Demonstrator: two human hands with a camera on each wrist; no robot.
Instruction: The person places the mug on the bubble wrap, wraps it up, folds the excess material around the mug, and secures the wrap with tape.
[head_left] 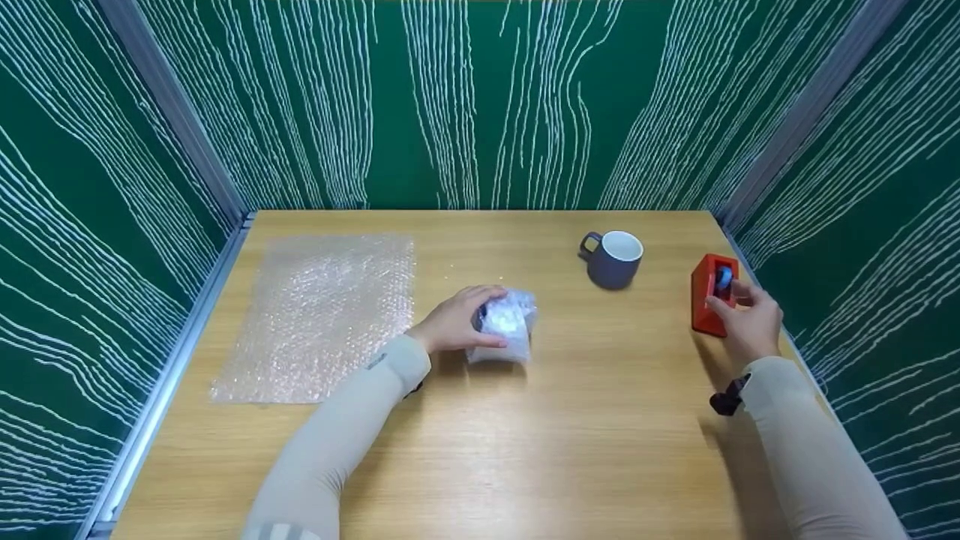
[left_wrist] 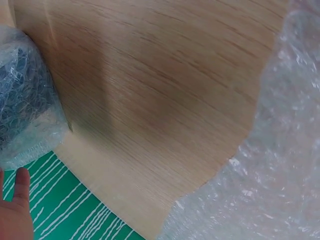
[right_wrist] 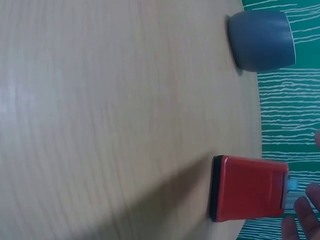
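Observation:
My left hand (head_left: 457,321) grips a bundle (head_left: 508,322) in bubble wrap near the table's middle, thumb on the near side and fingers over the far side. Something dark blue-grey shows through the wrap (left_wrist: 25,95) in the left wrist view. At the right, my right hand (head_left: 752,324) is at the near end of a red tape dispenser (head_left: 709,294), thumb and fingers apart. A blue-centred tape roll (head_left: 723,277) sits in it. In the right wrist view the fingers (right_wrist: 305,212) are beside the dispenser's top.
A flat sheet of bubble wrap (head_left: 330,315) lies on the left of the wooden table (head_left: 570,450). A dark grey mug (head_left: 613,270) stands upright at the back right, handle to the left. Green walls with white lines (head_left: 427,105) enclose the back and sides.

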